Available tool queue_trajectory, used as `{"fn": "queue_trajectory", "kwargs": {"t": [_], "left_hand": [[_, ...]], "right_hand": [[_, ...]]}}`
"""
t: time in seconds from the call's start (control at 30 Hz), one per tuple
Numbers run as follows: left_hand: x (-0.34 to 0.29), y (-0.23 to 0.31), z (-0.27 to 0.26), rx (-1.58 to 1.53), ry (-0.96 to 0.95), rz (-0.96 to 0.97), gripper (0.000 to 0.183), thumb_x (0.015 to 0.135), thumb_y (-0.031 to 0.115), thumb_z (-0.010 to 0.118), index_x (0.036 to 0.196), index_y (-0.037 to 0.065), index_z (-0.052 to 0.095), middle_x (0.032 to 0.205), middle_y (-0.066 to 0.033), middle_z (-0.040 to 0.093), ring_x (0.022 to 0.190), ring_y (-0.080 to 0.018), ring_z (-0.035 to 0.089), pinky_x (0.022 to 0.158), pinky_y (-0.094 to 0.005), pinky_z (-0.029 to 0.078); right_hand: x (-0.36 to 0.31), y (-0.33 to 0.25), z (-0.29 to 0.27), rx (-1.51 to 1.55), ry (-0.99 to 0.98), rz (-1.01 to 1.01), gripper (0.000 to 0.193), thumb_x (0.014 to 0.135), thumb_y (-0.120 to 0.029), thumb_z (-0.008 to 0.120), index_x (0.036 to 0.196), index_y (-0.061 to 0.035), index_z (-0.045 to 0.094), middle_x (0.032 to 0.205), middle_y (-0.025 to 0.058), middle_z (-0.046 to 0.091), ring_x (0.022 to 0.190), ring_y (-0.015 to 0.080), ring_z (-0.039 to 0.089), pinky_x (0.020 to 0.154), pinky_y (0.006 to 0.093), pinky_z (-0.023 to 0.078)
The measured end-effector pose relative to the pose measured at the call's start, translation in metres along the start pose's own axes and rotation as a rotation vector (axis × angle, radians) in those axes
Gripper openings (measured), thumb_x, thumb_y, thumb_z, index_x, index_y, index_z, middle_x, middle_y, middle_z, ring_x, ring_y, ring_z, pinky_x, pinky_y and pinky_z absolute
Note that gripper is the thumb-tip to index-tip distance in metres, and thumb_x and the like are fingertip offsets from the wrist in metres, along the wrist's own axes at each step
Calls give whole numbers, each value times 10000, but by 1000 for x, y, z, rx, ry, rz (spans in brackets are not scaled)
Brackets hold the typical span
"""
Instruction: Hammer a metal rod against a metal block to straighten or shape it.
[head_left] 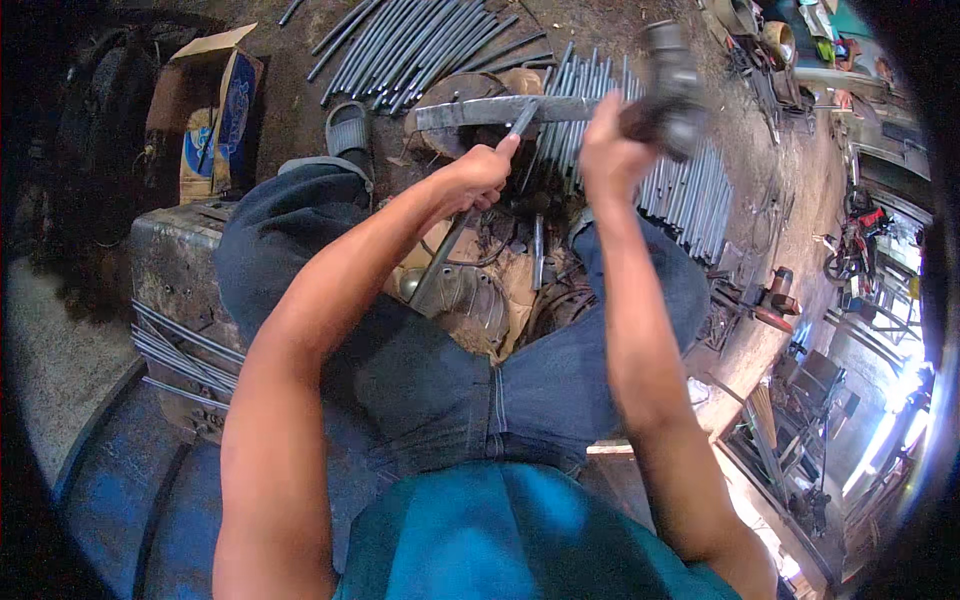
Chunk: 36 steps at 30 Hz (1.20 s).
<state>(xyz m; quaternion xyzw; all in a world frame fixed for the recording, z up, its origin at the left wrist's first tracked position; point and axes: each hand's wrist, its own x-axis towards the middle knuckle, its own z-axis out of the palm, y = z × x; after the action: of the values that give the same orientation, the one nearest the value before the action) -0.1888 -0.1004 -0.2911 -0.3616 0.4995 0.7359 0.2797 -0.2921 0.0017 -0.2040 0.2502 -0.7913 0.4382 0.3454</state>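
My left hand (pixel 482 176) is closed around a grey metal rod (pixel 440 262), which slants from near my lap up to a flat steel bar (pixel 465 113). The rod's far end lies on the bar or just over it; I cannot tell which. At the right, my right hand (pixel 614 165) grips a hammer, its heavy head (pixel 674 95) smeared by motion. The hammer head hangs to the right of the rod's far end and apart from it. A round block (pixel 440 95) sits beneath the bar's left part.
Many metal rods (pixel 420 50) lie fanned out beyond the bar, with another batch of rods (pixel 690 205) at the right. An open cardboard box (pixel 236 115) stands far left. Several thin rods (pixel 185 350) lie against a worn metal block (pixel 175 260). An angle grinder (pixel 777 300) is right.
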Motion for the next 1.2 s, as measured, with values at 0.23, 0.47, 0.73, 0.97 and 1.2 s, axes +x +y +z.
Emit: {"fn": "queue_trajectory", "kwargs": {"t": [0.23, 0.47, 0.73, 0.97, 1.2], "left_hand": [[-11, -25, 20, -100, 69, -71, 580, 947, 600, 375, 807, 45, 470, 570, 14, 317, 444, -123, 288, 405, -290, 210], [-29, -7, 19, -166, -125, -84, 546, 931, 635, 380, 684, 150, 341, 566, 52, 249, 429, -81, 230, 391, -258, 164], [-17, -9, 17, -457, -170, -88, 533, 922, 667, 347, 699, 183, 342, 557, 79, 222, 433, -67, 192, 384, -237, 161], [-19, -9, 12, -604, -243, -74, 527, 946, 637, 306, 740, 154, 353, 582, 57, 259, 456, -73, 221, 396, -239, 161], [-22, 2, 27, -458, -120, -55, 517, 954, 623, 306, 727, 160, 335, 557, 60, 225, 404, -82, 179, 341, -252, 170]], "right_hand": [[42, 8, -27, 68, -624, 878, 138, 776, -76, 649, 851, 34, 609, 592, 87, 570, 420, 125, 506, 405, 263, 415], [108, -47, -71, 440, -390, 594, 158, 788, -74, 677, 783, -38, 523, 572, 36, 517, 432, 123, 490, 418, 268, 400], [12, -17, -57, 145, -751, 628, 203, 742, -140, 712, 816, 32, 635, 635, 57, 632, 526, 134, 564, 511, 313, 459], [58, -50, -41, 198, -758, 631, 210, 753, -160, 721, 703, 17, 620, 570, 48, 597, 429, 114, 527, 431, 284, 423], [-29, 31, 0, -88, -670, 339, 196, 785, -108, 663, 664, -12, 542, 571, 63, 563, 439, 132, 526, 423, 287, 417]]}}
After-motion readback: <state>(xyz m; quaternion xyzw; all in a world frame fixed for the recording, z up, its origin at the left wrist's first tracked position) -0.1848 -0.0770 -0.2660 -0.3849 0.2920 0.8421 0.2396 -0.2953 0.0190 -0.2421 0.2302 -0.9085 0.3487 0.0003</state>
